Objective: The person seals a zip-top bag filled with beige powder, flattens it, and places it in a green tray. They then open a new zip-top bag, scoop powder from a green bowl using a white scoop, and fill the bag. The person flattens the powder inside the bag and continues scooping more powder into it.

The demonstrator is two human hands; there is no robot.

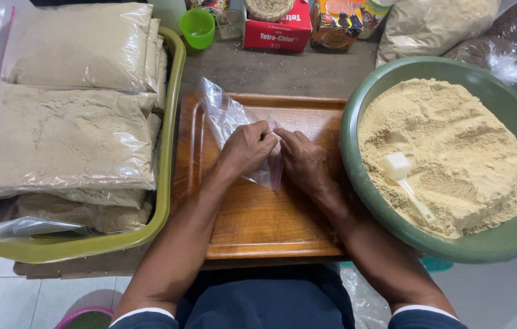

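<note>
An empty clear plastic bag (225,116) lies on a wooden tray (258,225) in front of me. My left hand (247,146) and my right hand (302,159) both pinch the bag's near edge, fingers meeting at its top rim. To the right stands a big green bowl (392,210) heaped with tan powder (453,140). A white plastic scoop (406,180) lies in the powder, its handle pointing toward me.
On the left, an olive tub (170,183) holds several filled, sealed bags of powder (69,134). Behind the tray stand a small green cup (198,27), a red box (279,30), a carton and more bags of powder (435,24).
</note>
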